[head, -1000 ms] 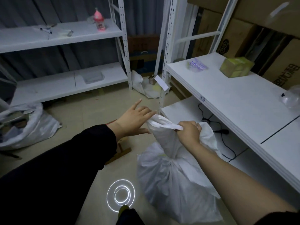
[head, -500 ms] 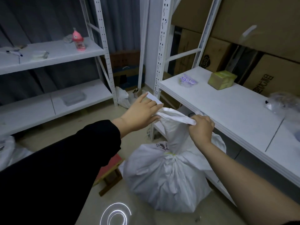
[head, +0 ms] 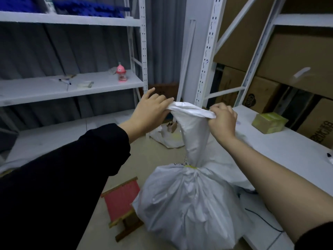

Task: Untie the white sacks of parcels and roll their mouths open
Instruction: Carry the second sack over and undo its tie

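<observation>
The white sack (head: pixel 189 210) stands on the floor (head: pixel 155 159) beside a red stool (head: pixel 122 201), its neck cinched by a yellowish tie (head: pixel 189 166) and its gathered mouth stretched level between the two hands: the left hand (head: pixel 149 112) has its fingers (head: pixel 166 101) pinched on one end, the right hand (head: pixel 223 118) is clenched on the other. Compared with half a second ago, the mouth is held higher and pulled wider, and the view has tilted up. Further back, a pink bottle (head: pixel 122 73) sits on the left shelf (head: pixel 72 87), and a greenish parcel (head: pixel 269 122) lies on the right shelf before cardboard boxes (head: pixel 292 56) whose print is unreadable.
</observation>
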